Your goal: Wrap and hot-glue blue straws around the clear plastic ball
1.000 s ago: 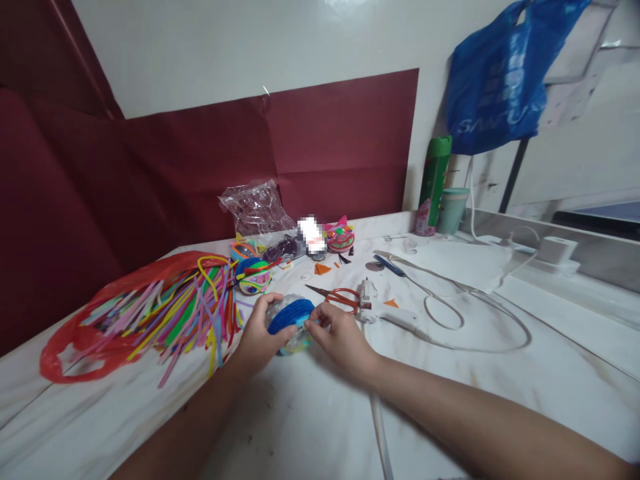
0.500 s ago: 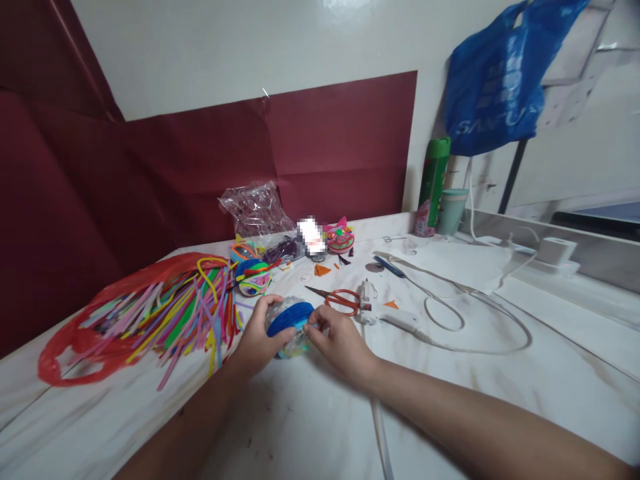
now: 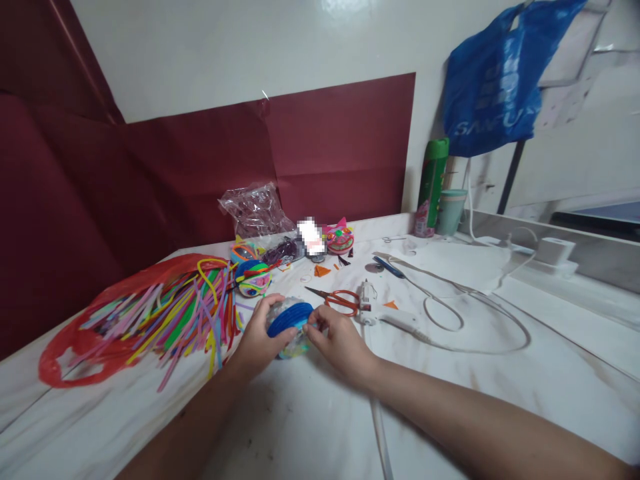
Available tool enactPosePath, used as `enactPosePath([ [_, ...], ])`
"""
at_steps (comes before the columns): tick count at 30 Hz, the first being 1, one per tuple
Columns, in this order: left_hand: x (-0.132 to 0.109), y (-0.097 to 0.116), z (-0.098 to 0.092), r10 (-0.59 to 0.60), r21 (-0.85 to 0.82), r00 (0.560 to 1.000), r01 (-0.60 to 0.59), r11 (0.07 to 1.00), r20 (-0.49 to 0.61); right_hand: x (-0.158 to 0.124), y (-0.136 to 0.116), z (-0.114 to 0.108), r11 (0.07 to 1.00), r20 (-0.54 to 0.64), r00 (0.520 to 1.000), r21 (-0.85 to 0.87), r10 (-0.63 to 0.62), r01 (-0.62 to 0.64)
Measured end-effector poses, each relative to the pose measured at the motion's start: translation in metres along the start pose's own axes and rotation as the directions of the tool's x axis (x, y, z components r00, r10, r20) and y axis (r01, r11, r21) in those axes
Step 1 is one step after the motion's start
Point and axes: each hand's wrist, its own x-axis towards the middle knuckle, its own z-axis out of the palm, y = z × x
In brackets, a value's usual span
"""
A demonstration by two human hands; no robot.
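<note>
A clear round ball (image 3: 301, 348), partly covered with rows of blue pipe cleaner (image 3: 290, 319), is held just above or on the table in front of me; I cannot tell which. My left hand (image 3: 260, 337) is wrapped round its left side, the thumb lying across the blue rows. At the right edge of those rows, my right hand (image 3: 330, 333) has thumb and fingers pinched on the blue pipe cleaner, whose end is hidden by the fingertips. Orange-handled scissors (image 3: 343, 302) and a white glue gun (image 3: 369, 307) lie beyond my right hand.
Many coloured pipe cleaners (image 3: 175, 320) spill from a red plastic bag (image 3: 55, 360) on the left. Behind the ball sit a decorated ball (image 3: 254, 279) and a pink one (image 3: 340, 239). The glue gun's cord (image 3: 480, 350) loops rightward. A green can (image 3: 434, 187) and cup (image 3: 451, 212) stand at the back.
</note>
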Motion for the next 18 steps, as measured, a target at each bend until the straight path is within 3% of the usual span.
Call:
enactPosePath([
  [18,-0.0011,0.0051,-0.0011,-0.031,-0.049,0.998,0.034,0.998,0.059,-0.001,-0.0031,-0.0013,1.0,0.008,1.0,-0.002,-0.001,0.001],
])
